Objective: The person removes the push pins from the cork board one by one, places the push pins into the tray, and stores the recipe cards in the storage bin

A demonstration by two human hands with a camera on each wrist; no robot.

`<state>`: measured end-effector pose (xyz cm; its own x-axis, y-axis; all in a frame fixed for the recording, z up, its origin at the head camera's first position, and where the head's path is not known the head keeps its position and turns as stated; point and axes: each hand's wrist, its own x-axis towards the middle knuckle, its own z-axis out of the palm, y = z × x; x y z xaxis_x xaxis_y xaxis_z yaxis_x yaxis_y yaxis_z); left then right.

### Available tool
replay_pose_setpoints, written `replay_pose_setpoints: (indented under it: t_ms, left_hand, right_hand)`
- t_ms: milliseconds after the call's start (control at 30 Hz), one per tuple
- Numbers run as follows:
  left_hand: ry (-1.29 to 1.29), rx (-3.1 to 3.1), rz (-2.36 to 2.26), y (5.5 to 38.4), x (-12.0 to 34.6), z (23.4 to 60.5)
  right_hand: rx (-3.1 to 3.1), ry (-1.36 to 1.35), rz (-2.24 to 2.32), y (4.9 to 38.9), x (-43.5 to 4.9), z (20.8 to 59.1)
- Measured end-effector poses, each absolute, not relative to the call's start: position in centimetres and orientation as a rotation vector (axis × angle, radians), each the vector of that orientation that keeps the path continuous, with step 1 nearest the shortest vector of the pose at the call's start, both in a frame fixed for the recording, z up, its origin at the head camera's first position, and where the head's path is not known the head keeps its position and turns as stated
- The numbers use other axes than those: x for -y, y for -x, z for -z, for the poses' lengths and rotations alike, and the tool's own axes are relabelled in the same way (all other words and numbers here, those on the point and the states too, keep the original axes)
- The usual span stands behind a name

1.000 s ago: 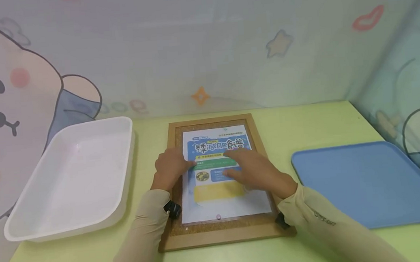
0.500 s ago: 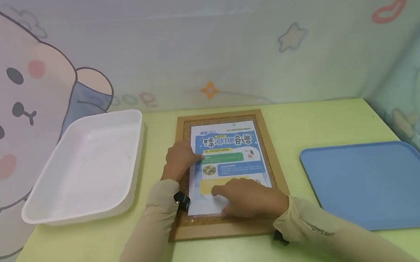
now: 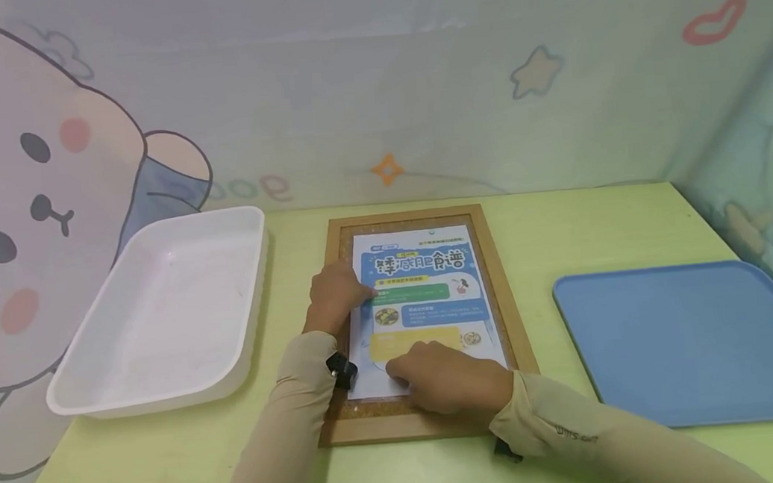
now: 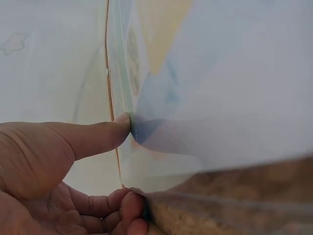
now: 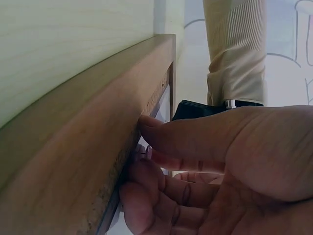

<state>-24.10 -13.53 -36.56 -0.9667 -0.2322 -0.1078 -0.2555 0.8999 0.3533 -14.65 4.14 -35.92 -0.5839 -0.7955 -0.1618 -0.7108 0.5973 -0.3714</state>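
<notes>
A wood-framed cork board [image 3: 373,428] lies flat on the table with a printed sheet [image 3: 424,291] on it. My left hand [image 3: 335,296] rests at the sheet's left edge. Its thumb [image 4: 98,137] presses the sheet [image 4: 220,98] onto the cork [image 4: 244,205], and its other fingers are curled beside the edge. My right hand [image 3: 453,385] sits at the sheet's bottom edge. Its thumb [image 5: 195,142] and curled fingers are pinched together against the board beside the frame [image 5: 98,122]. They hide the small push pin that sat there earlier.
An empty white tray [image 3: 163,317] stands left of the board. A flat blue tray [image 3: 683,340] lies to its right. The yellow-green table [image 3: 561,229] ends at a cartoon-printed wall behind and on the right.
My right hand slid from the middle of the sheet down to its bottom edge, covering the pin, and its fingers curled. My left hand stayed at the left edge.
</notes>
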Motion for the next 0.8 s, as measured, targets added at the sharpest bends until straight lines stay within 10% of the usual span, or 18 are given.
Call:
replay_pose_setpoints:
  t_ms: [800]
  left_hand:
    - [0.286, -3.004, -0.556, 24.91, 13.79, 36.09]
  right_hand:
    - [-2.452, 1.245, 0.406, 15.35, -3.65, 35.67]
